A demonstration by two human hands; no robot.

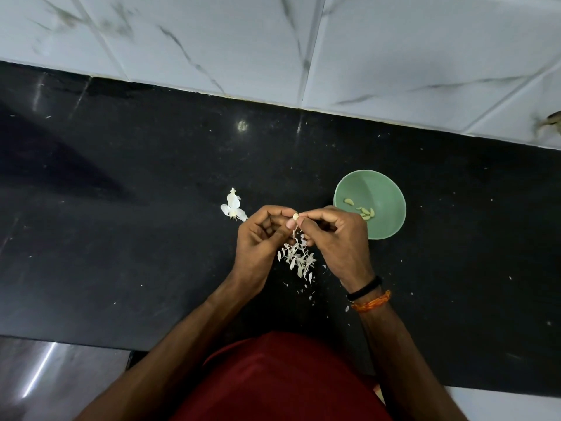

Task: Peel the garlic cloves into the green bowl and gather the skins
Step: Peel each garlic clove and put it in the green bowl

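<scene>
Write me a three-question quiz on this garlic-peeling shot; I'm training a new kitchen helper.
1. True or false: both hands pinch one clove.
2. Where do the peeled cloves lie? A) in the bowl B) on the counter C) on the tiles
3. Fill in: the skins lie piled on the counter below the ____.

Key: 1 true: left hand and right hand meet on it. 2 A. 3 hands.

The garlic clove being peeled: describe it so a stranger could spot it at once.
On the black counter, left of the green bowl, both hands meet. The garlic clove is pinched between their fingertips, above the skin pile. Unlike the bowl's cloves, it trails a skin strip.
</scene>
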